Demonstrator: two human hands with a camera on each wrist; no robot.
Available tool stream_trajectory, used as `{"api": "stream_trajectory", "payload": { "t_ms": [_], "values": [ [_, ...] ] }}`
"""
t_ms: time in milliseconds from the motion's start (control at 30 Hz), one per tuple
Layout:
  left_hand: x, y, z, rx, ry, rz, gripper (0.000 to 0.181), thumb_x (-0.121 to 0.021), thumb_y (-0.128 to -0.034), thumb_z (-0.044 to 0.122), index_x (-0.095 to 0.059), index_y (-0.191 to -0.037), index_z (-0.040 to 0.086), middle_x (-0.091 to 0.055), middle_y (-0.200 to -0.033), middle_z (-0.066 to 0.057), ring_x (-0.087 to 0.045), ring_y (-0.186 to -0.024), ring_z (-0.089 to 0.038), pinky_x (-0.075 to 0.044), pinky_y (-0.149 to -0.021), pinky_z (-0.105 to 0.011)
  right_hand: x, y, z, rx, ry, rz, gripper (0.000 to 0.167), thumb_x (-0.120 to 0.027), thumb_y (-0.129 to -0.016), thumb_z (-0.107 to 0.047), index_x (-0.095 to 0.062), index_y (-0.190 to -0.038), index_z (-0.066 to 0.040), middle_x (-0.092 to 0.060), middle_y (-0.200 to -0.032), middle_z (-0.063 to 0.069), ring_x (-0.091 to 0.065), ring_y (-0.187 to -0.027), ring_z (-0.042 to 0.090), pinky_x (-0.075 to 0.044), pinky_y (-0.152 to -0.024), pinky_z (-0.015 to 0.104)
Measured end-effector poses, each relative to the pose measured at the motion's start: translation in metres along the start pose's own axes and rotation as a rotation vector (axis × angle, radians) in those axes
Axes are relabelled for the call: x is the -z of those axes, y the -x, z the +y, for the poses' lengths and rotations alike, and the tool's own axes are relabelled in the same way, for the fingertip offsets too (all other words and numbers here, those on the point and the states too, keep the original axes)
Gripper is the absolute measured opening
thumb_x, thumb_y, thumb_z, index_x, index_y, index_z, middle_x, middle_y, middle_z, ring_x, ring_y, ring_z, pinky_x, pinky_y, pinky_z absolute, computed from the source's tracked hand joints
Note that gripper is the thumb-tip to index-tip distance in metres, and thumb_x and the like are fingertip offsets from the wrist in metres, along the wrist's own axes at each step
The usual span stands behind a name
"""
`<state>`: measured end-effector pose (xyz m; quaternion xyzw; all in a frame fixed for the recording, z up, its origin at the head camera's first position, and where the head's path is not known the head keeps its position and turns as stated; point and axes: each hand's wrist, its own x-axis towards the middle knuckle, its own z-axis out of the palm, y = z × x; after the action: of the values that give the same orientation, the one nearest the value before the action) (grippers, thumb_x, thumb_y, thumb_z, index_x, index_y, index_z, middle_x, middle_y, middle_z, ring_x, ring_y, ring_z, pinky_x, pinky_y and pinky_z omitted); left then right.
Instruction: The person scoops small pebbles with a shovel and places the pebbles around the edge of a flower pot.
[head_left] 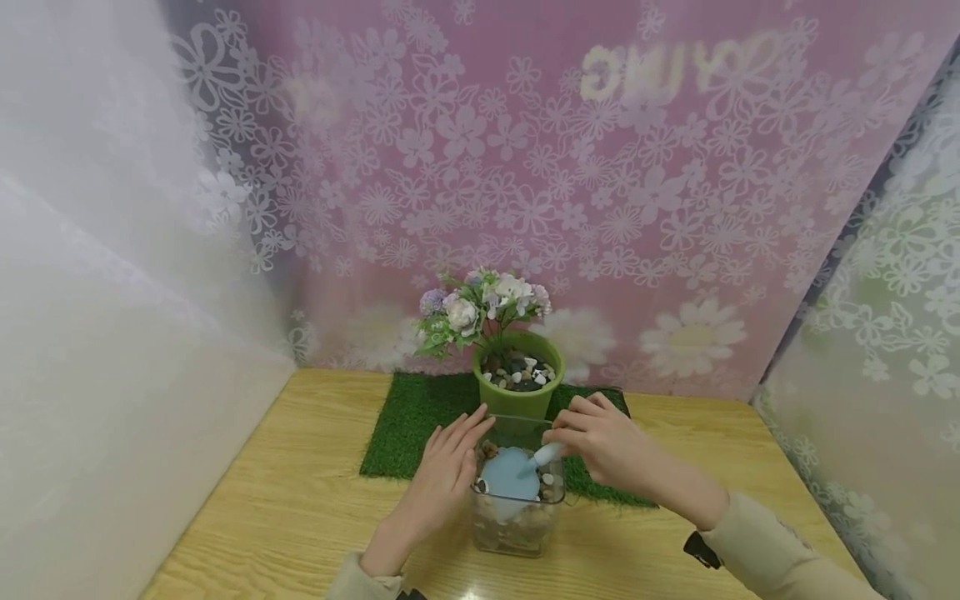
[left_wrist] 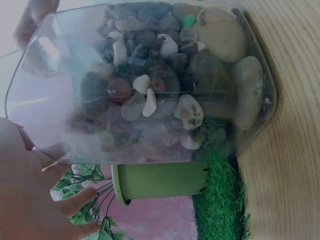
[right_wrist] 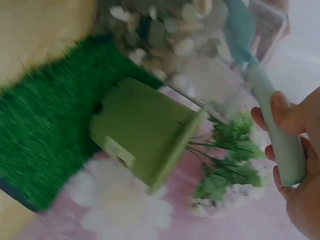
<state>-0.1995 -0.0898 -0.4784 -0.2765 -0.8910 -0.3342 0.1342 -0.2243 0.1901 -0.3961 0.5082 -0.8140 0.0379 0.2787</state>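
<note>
My right hand [head_left: 603,442] grips the pale handle of a light blue plastic shovel [head_left: 510,475]. The shovel's broad blade lies inside a clear square container [head_left: 517,546], over the stones. In the right wrist view, fingers and thumb wrap the shovel's handle [right_wrist: 277,130]. My left hand [head_left: 446,467] rests against the container's left side near the rim, its fingers stretched out. From the left wrist, mixed pebbles [left_wrist: 145,82] in white, brown and grey show through the wall, with larger stones [left_wrist: 220,35] at the bottom.
Behind the container stands a green pot [head_left: 517,404] with artificial flowers [head_left: 480,308] and stones in it. A green turf mat [head_left: 405,425] lies beneath the pot on the wooden table [head_left: 270,517]. Floral curtains [head_left: 525,167] hang at the back and sides.
</note>
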Motion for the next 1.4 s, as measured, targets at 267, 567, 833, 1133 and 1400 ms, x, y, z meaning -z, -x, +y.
{"api": "stream_trajectory", "payload": {
  "t_ms": [267,567,833,1133,1400],
  "values": [
    [0.0,-0.001,-0.001,0.008,0.0,-0.001,0.048,-0.039,-0.11,0.016,-0.039,-0.158,0.019,-0.025,-0.167,0.004,-0.027,-0.152,-0.031,-0.019,-0.116,-0.069,0.004,0.003,-0.016,-0.217,-0.095,-0.092,0.018,-0.081,-0.082,-0.012,-0.079,-0.1,-0.015,-0.07,-0.091,-0.006,-0.042,-0.078,0.01,-0.031,-0.07,0.027],
    [-0.002,0.0,-0.001,0.005,-0.002,0.015,0.047,-0.04,-0.1097,0.015,-0.041,-0.157,0.019,-0.027,-0.167,0.004,-0.027,-0.151,-0.032,-0.019,-0.115,-0.069,0.009,0.005,-0.024,-0.372,-0.16,-0.118,0.016,-0.079,-0.085,-0.012,-0.08,-0.1,-0.016,-0.07,-0.089,-0.009,-0.031,-0.073,0.006,-0.029,-0.068,0.025],
    [-0.001,0.0,0.0,-0.003,-0.013,0.017,0.047,-0.038,-0.1101,0.016,-0.04,-0.157,0.019,-0.027,-0.167,0.004,-0.028,-0.151,-0.031,-0.02,-0.115,-0.069,0.001,0.019,-0.016,-0.415,-0.239,0.0,0.023,-0.079,-0.085,-0.01,-0.079,-0.105,-0.021,-0.071,-0.092,-0.011,-0.033,-0.076,0.004,-0.032,-0.065,0.023],
    [0.0,0.0,0.001,-0.003,-0.009,0.02,0.046,-0.035,-0.1111,0.019,-0.04,-0.157,0.018,-0.028,-0.166,0.003,-0.028,-0.151,-0.032,-0.02,-0.115,-0.07,-0.001,0.034,-0.014,-0.46,-0.294,0.103,0.027,-0.078,-0.083,-0.005,-0.078,-0.107,-0.018,-0.07,-0.093,-0.012,-0.034,-0.078,0.002,-0.032,-0.064,0.021],
    [-0.001,0.0,0.001,-0.007,0.0,0.031,0.047,-0.04,-0.109,0.013,-0.041,-0.156,0.017,-0.028,-0.166,0.002,-0.029,-0.151,-0.033,-0.02,-0.115,-0.07,0.003,0.052,-0.013,-0.493,-0.286,0.163,0.03,-0.079,-0.081,-0.001,-0.078,-0.105,-0.019,-0.07,-0.092,-0.013,-0.043,-0.081,0.003,-0.037,-0.065,0.025]
  ]
}}
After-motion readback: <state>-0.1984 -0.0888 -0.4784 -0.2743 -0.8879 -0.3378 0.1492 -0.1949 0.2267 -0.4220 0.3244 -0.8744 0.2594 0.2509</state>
